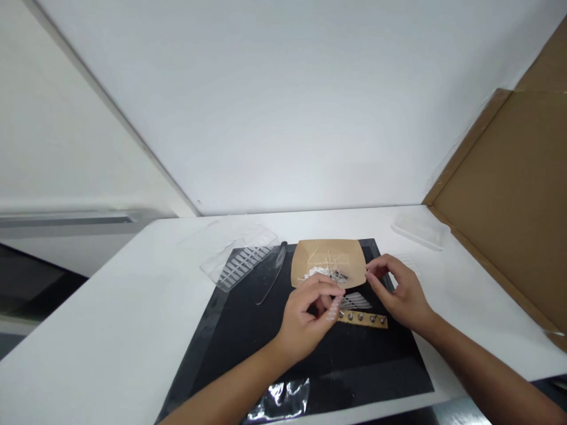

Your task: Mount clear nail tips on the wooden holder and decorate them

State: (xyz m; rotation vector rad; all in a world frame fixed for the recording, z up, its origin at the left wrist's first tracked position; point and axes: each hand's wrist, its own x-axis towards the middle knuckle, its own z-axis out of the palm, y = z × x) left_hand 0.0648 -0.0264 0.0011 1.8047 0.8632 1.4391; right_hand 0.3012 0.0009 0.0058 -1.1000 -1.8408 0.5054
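My left hand (312, 313) is closed over the black mat, thumb and fingertips pinched together. A small translucent strip with pale marks (335, 308) shows at its thumb and fingertips. My right hand (401, 292) hovers by the right edge of a brown paper tray (303, 254), its thumb and index finger pinched close; whatever is between them is too small to make out. White scraps and thin sticks lie inside the tray. Just beyond my left fingertips are several pale slats fanned together (357, 301). Nearer is a tan strip (366, 319) carrying several round metal pieces.
A clear plastic slotted tray (243, 265) and a thin curved tool with a dark end (277, 268) lie at the left. A clear plastic lid-like box (420, 230) stands at the back right, beside a cardboard panel (509, 195). Shiny clear film (283, 398) lies at the mat's front edge.
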